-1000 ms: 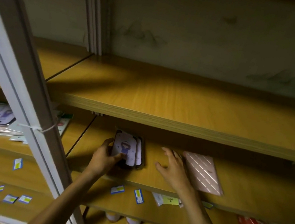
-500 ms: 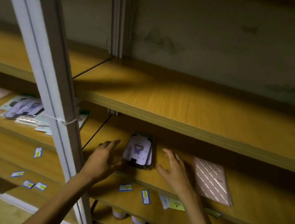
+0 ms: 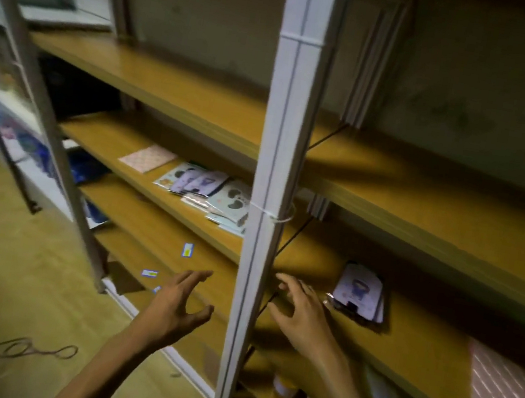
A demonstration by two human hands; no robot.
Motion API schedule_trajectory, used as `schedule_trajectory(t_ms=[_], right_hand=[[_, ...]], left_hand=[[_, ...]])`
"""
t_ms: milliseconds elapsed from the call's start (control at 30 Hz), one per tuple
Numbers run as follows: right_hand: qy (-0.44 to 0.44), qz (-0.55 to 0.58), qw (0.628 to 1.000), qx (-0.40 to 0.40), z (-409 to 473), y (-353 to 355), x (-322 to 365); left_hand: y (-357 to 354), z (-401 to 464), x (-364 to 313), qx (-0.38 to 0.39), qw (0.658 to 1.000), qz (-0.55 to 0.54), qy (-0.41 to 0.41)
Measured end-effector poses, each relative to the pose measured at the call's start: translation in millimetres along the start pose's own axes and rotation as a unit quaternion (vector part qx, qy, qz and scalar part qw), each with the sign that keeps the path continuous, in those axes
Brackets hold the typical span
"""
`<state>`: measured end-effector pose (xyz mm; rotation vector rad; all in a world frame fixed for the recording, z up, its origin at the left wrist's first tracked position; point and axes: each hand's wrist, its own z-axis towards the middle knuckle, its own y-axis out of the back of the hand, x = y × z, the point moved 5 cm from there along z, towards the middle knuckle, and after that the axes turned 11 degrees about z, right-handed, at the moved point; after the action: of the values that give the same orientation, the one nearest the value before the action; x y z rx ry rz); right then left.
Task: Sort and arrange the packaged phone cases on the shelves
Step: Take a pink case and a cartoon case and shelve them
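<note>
Both hands hang empty with fingers spread, left hand [image 3: 179,306] left of the post [image 3: 276,180], right hand [image 3: 299,312] near the purple cases [image 3: 360,293] on the shelf [image 3: 420,350].

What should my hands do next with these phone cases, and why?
Probably reach the left hand to the loose pile of cases left of the white post. Both hands are empty, the right hand hovers beside the small stack, and that pile looks fanned and unsorted.
</note>
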<state>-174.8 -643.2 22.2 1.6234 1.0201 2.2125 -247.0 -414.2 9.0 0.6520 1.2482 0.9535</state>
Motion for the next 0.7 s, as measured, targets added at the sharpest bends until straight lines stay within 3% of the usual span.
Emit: schedule_trajectory(t_ms=[167,700], right_hand=[[0.033,-0.001,0.998,0.061,18,-71,56],[0.03,-0.03,0.994,0.101,132,-237,165]], left_hand=[[58,-23,73,-0.015,0.999,0.014,0.05],[158,-19,264,-0.01,0.993,0.042,0.112]])
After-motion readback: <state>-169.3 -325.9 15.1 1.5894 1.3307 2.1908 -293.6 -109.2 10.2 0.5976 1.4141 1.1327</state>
